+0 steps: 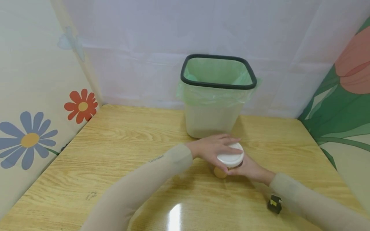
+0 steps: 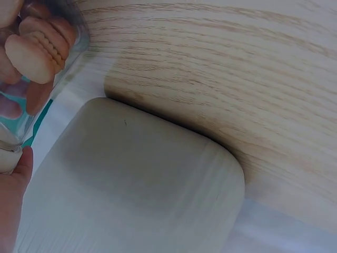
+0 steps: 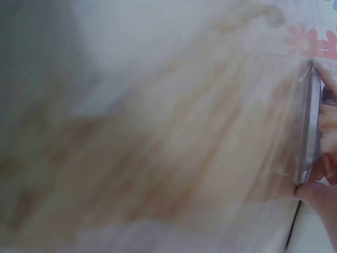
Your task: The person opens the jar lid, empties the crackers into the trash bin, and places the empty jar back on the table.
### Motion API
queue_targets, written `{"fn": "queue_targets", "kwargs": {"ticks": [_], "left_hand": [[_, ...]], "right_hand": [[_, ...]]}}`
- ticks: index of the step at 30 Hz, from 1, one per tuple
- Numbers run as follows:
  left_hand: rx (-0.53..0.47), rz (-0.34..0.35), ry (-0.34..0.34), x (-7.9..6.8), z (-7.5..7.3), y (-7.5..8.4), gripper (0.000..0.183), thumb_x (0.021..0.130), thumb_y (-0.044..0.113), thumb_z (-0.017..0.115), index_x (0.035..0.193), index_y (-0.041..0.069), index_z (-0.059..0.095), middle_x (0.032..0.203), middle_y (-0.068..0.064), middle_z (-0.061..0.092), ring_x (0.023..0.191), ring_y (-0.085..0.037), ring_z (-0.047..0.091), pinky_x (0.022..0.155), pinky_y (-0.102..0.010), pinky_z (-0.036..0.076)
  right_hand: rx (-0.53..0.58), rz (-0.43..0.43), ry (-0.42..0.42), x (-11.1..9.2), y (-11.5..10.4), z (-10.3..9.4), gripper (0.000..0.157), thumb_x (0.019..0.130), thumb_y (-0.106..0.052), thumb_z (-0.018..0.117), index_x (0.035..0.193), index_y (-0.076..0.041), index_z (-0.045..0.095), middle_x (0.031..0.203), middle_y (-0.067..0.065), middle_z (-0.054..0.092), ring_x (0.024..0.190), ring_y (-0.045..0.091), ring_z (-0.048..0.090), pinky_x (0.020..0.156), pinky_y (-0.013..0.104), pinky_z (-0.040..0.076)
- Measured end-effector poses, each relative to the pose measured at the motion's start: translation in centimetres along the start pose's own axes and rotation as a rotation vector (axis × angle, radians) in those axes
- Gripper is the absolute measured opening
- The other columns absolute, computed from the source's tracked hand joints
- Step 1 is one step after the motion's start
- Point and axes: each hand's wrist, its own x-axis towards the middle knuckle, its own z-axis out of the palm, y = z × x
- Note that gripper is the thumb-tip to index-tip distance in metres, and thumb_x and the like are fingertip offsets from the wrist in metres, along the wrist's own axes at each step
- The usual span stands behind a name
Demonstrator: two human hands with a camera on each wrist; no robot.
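Observation:
In the head view, a clear plastic jar [image 1: 221, 172] with a white lid [image 1: 232, 159] is held low over the table, between both hands. My left hand [image 1: 212, 149] grips the lid from above, its fingers across the top and the thumb down the near side. From the right, my right hand [image 1: 251, 169] holds the jar's body, thumb toward me. Sandwich cookies with pale tan shells [image 2: 32, 58] show through the clear wall in the left wrist view. At the right edge of the right wrist view, a thumb [image 3: 320, 203] presses the jar's side; much of that view is blurred.
Just beyond the hands stands a pale waste bin [image 1: 212, 118] with a black rim [image 1: 218, 85] and a green liner bag [image 1: 214, 96]. A small black object with a yellow patch [image 1: 274, 204] lies by the right forearm on the wooden table [image 1: 138, 128]. Flower-printed panels flank the table.

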Motion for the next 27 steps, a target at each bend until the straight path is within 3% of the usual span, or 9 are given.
{"fn": "queue_targets", "kwargs": {"ticks": [14,27], "left_hand": [[0.047,-0.067,0.005,0.0,0.3,0.6,0.082,0.081,0.060,0.069,0.150,0.027,0.040,0.161,-0.006,0.017,0.145,-0.029,0.017,0.118,-0.036,0.012],[0.072,-0.134,0.024,0.0,0.6,1.3,0.083,0.081,0.066,0.065,0.150,0.030,0.038,0.161,-0.006,0.017,0.144,-0.032,0.018,0.118,-0.041,0.015]], "right_hand": [[-0.020,-0.042,0.028,0.1,0.2,-0.1,0.107,0.072,-0.015,0.087,0.147,0.011,0.016,0.139,0.030,0.039,0.121,0.034,0.045,0.100,0.021,0.036],[0.026,-0.041,0.034,0.0,0.2,-0.1,0.103,0.070,-0.005,0.084,0.145,0.012,0.017,0.136,0.031,0.040,0.116,0.012,0.048,0.100,0.018,0.035]]}}
